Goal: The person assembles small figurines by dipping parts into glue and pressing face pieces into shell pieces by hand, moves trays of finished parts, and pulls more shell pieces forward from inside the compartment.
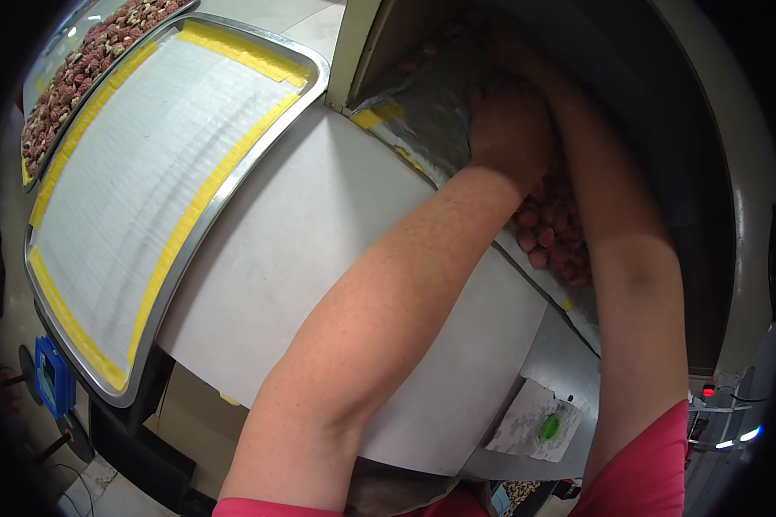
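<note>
Both my hands reach into a dark, box-like compartment [655,112]. My left hand [510,125] is over a lined tray [444,103] with yellow tape along its edge; its fingers look bent, but their tips are hidden. Farther in, my right hand [510,47] is lost in shadow, and its fingers do not show clearly. Reddish round pieces [547,228] lie heaped on the tray, below my left wrist and beside my right forearm. Whether either hand holds anything cannot be made out.
To the left rests a metal tray [317,73] with a pale liner and yellow tape. Beyond it, another tray carries reddish and pale pieces [95,73]. A white board [259,250] lies beneath my left forearm. Near the front are a pale card [517,422] and a green object [549,426].
</note>
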A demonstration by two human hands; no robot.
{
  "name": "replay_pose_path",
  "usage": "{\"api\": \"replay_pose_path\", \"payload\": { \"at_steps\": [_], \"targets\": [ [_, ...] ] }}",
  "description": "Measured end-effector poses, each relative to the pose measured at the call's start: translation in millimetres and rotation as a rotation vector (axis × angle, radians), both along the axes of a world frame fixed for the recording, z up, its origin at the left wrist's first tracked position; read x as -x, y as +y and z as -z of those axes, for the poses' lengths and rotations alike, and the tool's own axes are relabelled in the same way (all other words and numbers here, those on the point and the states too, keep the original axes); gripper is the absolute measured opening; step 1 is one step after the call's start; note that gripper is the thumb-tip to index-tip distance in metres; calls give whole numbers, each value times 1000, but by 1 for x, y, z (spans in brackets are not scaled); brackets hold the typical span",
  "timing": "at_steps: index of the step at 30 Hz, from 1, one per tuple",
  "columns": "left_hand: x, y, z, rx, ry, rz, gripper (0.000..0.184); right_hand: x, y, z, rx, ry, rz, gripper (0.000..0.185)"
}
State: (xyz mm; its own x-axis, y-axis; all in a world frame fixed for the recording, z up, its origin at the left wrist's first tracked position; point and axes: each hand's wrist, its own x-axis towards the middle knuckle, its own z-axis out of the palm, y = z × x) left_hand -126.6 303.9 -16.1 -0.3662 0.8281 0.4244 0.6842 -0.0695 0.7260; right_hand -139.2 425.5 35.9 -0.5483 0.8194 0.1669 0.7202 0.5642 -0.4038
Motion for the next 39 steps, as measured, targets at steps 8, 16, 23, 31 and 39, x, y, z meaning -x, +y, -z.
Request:
{"api": "replay_pose_path", "payload": {
  "at_steps": [8, 16, 23, 31, 39],
  "targets": [
    [0, 4, 6, -72, -25, 53, 27, -67, 109, 23, -717, -874, -252, 29],
    [-21, 10, 9, -293, -214, 146, 31, -119, 66, 0, -567, -584, 119, 28],
    [-40, -18, -34, -161, -158, 300, 42, -161, 66, -40, -528, -719, 215, 27],
    [-55, -14, -11, -167, 290, 2, 40, -75, -27, -47, -241, -246, -172, 27],
    [-33, -33, -14, -196, -29, 331, 50, 10, -95, 9, -83, -223, -300, 40]
  ]
}}
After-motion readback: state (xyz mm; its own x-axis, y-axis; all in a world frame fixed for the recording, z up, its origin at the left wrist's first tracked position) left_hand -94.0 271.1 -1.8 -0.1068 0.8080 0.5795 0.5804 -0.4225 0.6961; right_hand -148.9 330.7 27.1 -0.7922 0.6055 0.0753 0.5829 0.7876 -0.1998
